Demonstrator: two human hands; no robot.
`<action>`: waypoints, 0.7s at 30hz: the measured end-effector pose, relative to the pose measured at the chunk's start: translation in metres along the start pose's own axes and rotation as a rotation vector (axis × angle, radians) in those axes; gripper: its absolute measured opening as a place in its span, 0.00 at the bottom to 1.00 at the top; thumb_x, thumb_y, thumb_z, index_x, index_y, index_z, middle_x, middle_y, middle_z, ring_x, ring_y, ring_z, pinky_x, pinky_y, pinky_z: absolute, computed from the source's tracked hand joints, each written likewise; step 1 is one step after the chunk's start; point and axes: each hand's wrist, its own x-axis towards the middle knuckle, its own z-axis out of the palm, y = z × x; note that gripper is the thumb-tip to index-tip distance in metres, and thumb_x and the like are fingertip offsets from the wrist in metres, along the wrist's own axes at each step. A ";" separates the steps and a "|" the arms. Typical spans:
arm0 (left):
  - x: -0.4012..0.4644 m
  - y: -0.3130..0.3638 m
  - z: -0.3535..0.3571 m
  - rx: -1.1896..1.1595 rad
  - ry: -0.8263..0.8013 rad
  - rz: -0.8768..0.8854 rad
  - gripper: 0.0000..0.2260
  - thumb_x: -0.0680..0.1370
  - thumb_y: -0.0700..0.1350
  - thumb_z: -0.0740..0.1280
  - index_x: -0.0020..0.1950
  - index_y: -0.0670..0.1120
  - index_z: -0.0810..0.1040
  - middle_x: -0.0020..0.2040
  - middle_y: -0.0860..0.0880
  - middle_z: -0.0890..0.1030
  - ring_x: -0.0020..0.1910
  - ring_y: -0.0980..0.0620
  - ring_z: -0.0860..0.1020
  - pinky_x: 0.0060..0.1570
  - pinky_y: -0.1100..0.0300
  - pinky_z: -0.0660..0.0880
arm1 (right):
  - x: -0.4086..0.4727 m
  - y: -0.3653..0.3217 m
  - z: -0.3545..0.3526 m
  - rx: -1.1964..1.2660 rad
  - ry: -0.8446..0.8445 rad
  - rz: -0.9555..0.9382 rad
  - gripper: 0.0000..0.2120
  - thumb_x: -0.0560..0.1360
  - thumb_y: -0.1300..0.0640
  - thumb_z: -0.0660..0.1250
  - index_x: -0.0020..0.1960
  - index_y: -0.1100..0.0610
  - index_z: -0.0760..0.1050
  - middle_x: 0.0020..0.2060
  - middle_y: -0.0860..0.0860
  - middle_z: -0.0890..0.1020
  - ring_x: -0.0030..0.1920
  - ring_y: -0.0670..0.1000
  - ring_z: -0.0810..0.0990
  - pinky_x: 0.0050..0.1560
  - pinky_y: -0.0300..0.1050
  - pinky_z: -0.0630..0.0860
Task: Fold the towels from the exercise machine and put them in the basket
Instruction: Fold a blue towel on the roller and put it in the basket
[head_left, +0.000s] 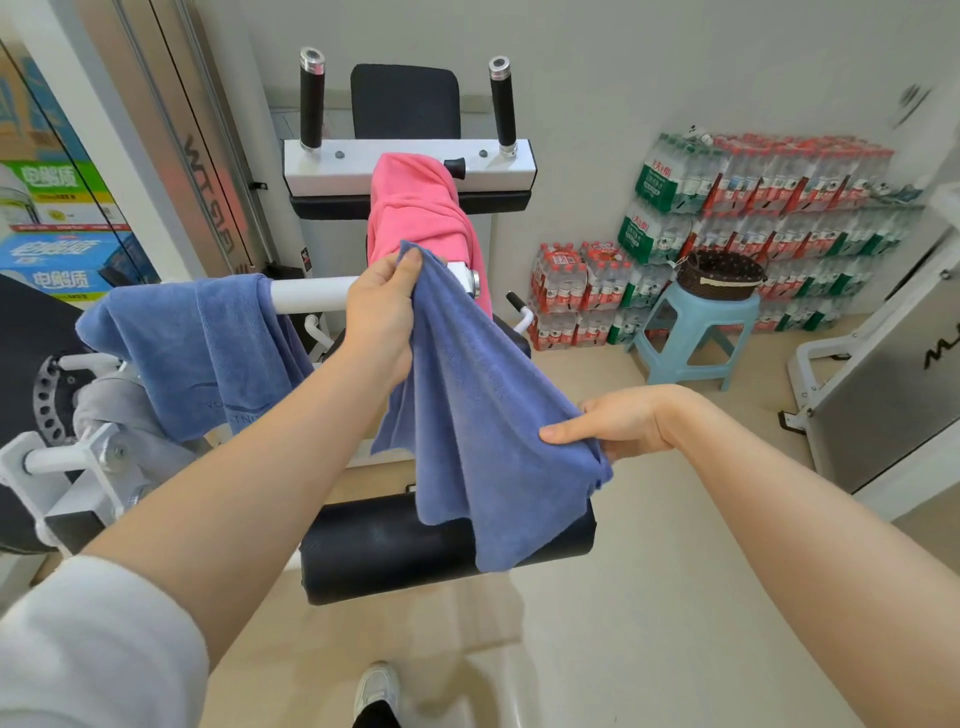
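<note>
Gym corner: left hand (382, 306) pinches blue towel (478, 410) top corner, right hand (610, 423) grips side edge, in front of exercise machine (410, 166). Cloth soft, light, droopy; best held by corners. Basket (722, 275) right of machine.

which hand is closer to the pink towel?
Left. The left hand pinches the held blue towel at its top corner, just below the pink towel. The right hand grips the blue towel's lower edge, well below and right.
</note>
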 end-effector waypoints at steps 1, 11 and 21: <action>0.002 0.000 -0.003 0.006 0.013 -0.007 0.09 0.79 0.44 0.64 0.40 0.46 0.78 0.39 0.47 0.78 0.39 0.51 0.77 0.45 0.58 0.77 | 0.000 0.000 0.000 -0.004 0.035 0.000 0.15 0.77 0.49 0.63 0.54 0.60 0.76 0.39 0.49 0.84 0.36 0.46 0.82 0.43 0.37 0.74; 0.013 0.000 -0.036 -0.063 0.163 -0.119 0.06 0.76 0.50 0.67 0.43 0.49 0.80 0.56 0.44 0.78 0.51 0.48 0.79 0.54 0.55 0.78 | 0.029 0.008 -0.010 -0.564 1.185 -0.177 0.09 0.72 0.71 0.54 0.38 0.62 0.69 0.42 0.62 0.77 0.48 0.62 0.75 0.38 0.48 0.63; 0.018 -0.002 -0.045 -0.203 0.279 -0.240 0.06 0.77 0.46 0.67 0.41 0.46 0.75 0.42 0.49 0.80 0.41 0.52 0.79 0.42 0.58 0.78 | 0.022 -0.006 -0.011 0.821 0.953 -0.696 0.07 0.78 0.64 0.59 0.47 0.55 0.74 0.40 0.50 0.78 0.38 0.47 0.75 0.38 0.37 0.72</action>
